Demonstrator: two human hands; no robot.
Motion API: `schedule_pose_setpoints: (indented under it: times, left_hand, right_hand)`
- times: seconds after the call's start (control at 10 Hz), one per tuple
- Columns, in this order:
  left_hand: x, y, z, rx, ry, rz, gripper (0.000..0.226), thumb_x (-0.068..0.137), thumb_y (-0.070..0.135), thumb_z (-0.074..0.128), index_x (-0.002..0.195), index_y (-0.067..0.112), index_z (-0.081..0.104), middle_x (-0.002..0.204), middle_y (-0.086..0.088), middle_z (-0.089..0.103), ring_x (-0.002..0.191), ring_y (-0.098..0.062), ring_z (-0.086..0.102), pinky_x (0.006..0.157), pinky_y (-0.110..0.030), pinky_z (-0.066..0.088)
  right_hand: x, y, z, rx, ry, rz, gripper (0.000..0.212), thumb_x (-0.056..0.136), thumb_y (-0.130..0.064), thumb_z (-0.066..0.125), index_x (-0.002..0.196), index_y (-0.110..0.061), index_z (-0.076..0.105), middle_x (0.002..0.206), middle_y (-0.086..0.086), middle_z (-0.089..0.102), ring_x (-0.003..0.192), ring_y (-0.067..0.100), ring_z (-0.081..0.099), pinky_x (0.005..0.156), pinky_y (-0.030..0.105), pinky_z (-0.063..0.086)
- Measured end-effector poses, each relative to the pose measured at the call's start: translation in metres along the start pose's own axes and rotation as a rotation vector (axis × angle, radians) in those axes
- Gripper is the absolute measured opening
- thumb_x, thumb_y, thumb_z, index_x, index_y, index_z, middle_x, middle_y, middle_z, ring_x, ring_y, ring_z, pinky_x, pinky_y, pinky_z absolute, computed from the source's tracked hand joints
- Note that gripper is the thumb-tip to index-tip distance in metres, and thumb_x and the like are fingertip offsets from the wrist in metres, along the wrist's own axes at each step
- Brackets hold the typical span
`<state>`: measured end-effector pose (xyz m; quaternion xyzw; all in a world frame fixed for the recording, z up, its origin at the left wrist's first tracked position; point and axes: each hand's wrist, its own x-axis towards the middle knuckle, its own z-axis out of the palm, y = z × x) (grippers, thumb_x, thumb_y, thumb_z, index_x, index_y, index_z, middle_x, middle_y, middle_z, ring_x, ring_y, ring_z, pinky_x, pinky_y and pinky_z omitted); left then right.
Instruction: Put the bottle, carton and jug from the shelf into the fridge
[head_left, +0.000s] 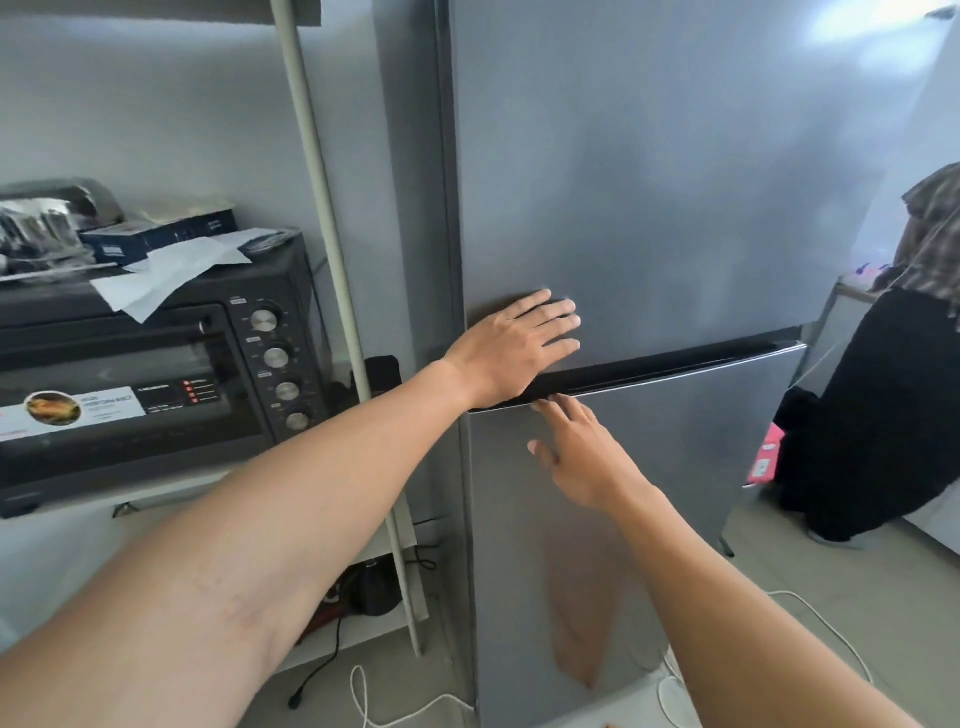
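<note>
Fridge (649, 182), frame centre-right, both doors closed. Left hand (514, 345) flat and spread on upper door, holding nothing. Right hand (576, 452) open and empty, fingertips at the dark door seam (675, 366). Bottle, carton, jug: not in view. Oven (150, 364) on shelf at left. Risk: left palm pressing upper door shut if that is the one pulled; fingertips slipping off seam.

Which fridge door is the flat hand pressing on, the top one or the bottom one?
The upper door: the left hand lies flat on it. The right hand reaches across the lower door.
</note>
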<state>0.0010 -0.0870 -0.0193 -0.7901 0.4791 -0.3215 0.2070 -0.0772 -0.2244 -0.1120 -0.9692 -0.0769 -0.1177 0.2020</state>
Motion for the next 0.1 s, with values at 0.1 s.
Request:
schedule_pose_setpoints:
  times: [0.1]
  left_hand:
    - [-0.0231, 0.0023, -0.0089, -0.079, 0.052, -0.087, 0.036, 0.094, 0.012, 0.042, 0.123, 0.014, 0.063, 0.117, -0.007, 0.069, 0.115, -0.028, 0.060, 0.097, -0.042, 0.046]
  right_hand:
    - [-0.0052, -0.0058, -0.0061, 0.008, 0.022, -0.001, 0.046, 0.099, -0.033, 0.047, 0.142, -0.017, 0.042, 0.147, 0.001, 0.040, 0.137, 0.023, 0.034, 0.105, 0.041, 0.039]
